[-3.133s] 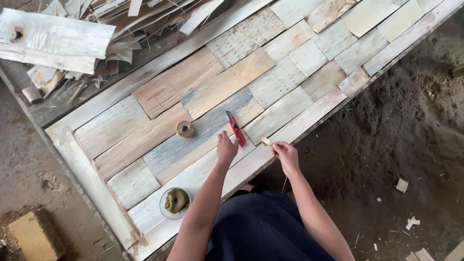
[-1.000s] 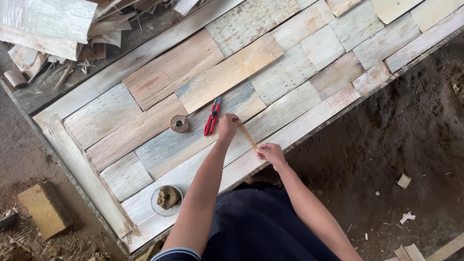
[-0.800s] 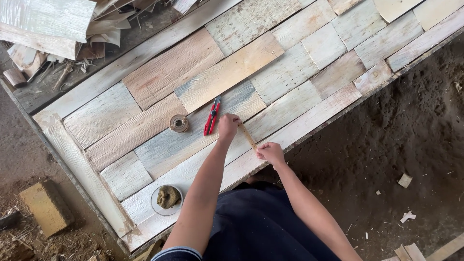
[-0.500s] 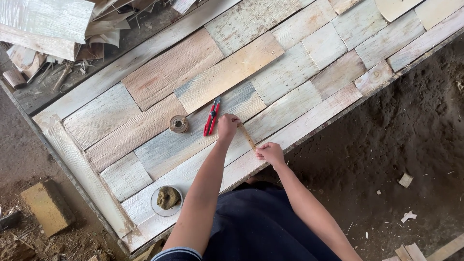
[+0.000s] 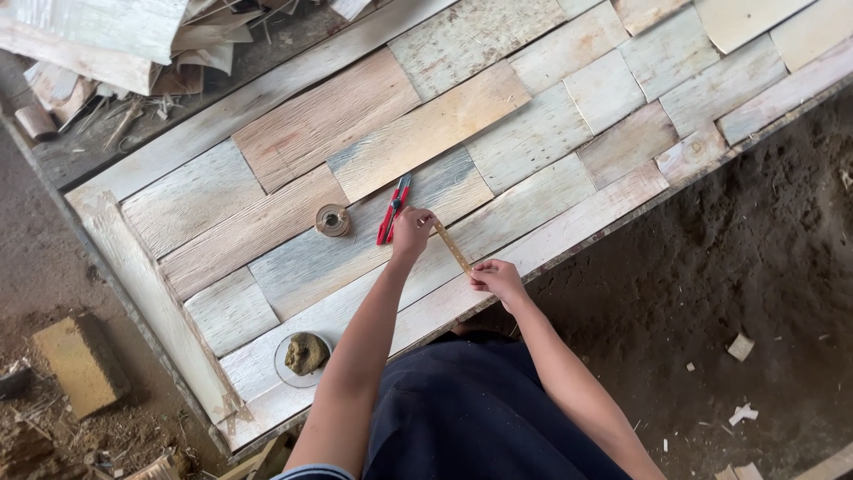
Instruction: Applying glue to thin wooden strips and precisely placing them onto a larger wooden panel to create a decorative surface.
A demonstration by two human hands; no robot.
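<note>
A: Why does the tape strip (image 5: 452,246) run slantwise between the hands?

B: The left hand (image 5: 412,233) pins its far end to the veneer panel (image 5: 267,151), fingers curled shut; the right hand (image 5: 498,278) pinches the near end, pulling it flat over a seam. The red cutter (image 5: 394,209) lies just beside

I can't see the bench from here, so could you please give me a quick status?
Left hand and right hand each pinch an end of a strip on the panel. Red cutter beside left hand.
</note>
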